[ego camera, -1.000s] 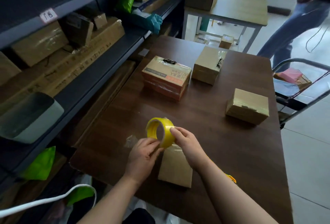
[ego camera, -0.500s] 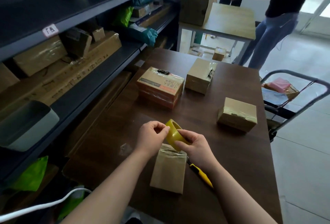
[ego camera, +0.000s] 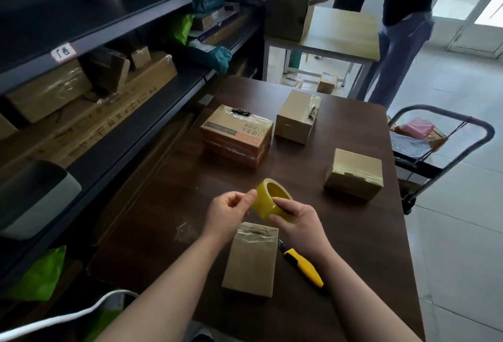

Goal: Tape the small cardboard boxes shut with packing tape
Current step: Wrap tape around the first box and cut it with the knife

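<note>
Your right hand (ego camera: 296, 219) curls its fingers round the tape roll (ego camera: 266, 205) while your left hand (ego camera: 228, 212) pinches its 9 o'clock edge; peel the end straight toward the box (ego camera: 250, 262) at 6 o'clock.

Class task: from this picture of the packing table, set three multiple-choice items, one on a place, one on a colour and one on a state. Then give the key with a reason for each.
1. Where does the utility knife lie?
A. On the table, right of the near box
B. On a chair
C. Inside a bucket

2. What colour is the tape roll?
A. Blue
B. Yellow
C. Red

3. How is the tape roll kept?
A. Lying flat on the table
B. Gripped in the right hand
C. Hung on a hook

Key:
1 A, the knife lies on the wood beside that box.
2 B, the roll is plainly yellow.
3 B, the fingers curl round the roll above the box.
</note>
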Motion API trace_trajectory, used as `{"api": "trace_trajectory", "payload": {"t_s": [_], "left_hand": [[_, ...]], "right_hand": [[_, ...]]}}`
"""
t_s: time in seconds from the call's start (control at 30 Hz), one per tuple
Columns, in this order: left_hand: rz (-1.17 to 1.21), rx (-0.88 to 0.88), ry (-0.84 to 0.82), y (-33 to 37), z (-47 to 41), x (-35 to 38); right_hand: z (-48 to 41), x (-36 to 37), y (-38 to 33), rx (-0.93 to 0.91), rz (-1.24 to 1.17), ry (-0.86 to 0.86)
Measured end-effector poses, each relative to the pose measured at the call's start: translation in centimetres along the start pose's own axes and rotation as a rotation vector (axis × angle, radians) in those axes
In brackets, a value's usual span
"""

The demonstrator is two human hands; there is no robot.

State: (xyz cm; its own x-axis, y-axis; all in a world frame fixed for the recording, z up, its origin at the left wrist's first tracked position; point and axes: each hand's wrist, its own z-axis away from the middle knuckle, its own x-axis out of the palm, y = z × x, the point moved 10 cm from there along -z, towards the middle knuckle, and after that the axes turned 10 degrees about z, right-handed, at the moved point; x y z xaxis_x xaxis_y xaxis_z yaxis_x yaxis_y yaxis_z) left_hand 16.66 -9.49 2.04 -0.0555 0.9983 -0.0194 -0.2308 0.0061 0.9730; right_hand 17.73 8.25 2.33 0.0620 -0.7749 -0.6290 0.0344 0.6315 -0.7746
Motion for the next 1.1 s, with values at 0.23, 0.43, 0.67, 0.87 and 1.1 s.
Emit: {"api": "trace_trajectory", "payload": {"t_s": [0.23,0.43,0.67,0.87,1.1], "left_hand": [[-0.229,0.236,0.013,2.1,0.8,0.9],[-0.07,0.344,-0.004,2.8,1.7,1.4],[0.217,0.144,-0.006,1.9,2.0,1.9],[0.36,-0.172,0.012,-0.8,1.2,2.1],[0.344,-0.268,-0.115,-1.1,0.8,3.6]], "right_hand": [[-0.6,0.1,0.0,-0.003,0.081,-0.009],[-1.1,-0.8,0.1,0.005,0.134,-0.004],[-0.5,-1.0,-0.7,-0.017,0.172,0.031],[0.1,-1.4,-1.4,-0.065,0.272,0.08],[0.6,-1.6,-3.0,-0.164,0.406,0.128]]}}
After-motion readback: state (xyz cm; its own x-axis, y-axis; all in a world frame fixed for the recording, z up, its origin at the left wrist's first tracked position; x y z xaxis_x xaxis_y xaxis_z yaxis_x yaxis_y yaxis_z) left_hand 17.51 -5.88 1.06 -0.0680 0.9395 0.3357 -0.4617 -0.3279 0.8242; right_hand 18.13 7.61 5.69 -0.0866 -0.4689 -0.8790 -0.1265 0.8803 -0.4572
